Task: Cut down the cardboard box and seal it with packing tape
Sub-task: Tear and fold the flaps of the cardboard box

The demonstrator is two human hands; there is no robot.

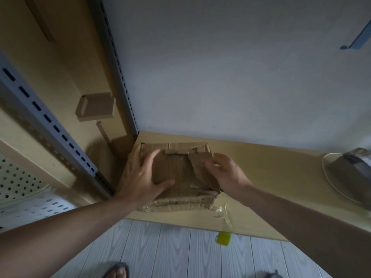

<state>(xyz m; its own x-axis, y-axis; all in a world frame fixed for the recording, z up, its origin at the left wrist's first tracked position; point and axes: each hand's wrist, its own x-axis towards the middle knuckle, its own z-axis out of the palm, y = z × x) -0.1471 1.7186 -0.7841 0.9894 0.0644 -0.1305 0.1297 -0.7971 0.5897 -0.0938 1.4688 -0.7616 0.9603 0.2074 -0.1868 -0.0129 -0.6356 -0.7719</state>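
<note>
A low, worn cardboard box (176,177) lies on the left end of a light wooden tabletop (271,173), its top flaps folded shut and creased. My left hand (142,177) lies flat on the box's left side, fingers spread and straight, pressing the flap down. At the right side of the lid, my right hand (222,169) has its fingers curled at a wrinkled flap; the fingertips are blurred. A strip of clear packing tape (224,215) trails from the box's front right corner across the table edge. A yellow-green object (223,238) sits just below that edge.
A grey slotted shelf upright (120,77) stands left of the table, with a small cardboard box (96,110) on the shelving behind it. A grey object on a round clear base (349,173) sits at the table's right. A white wall lies behind. My sandalled foot (117,270) is on the plank floor.
</note>
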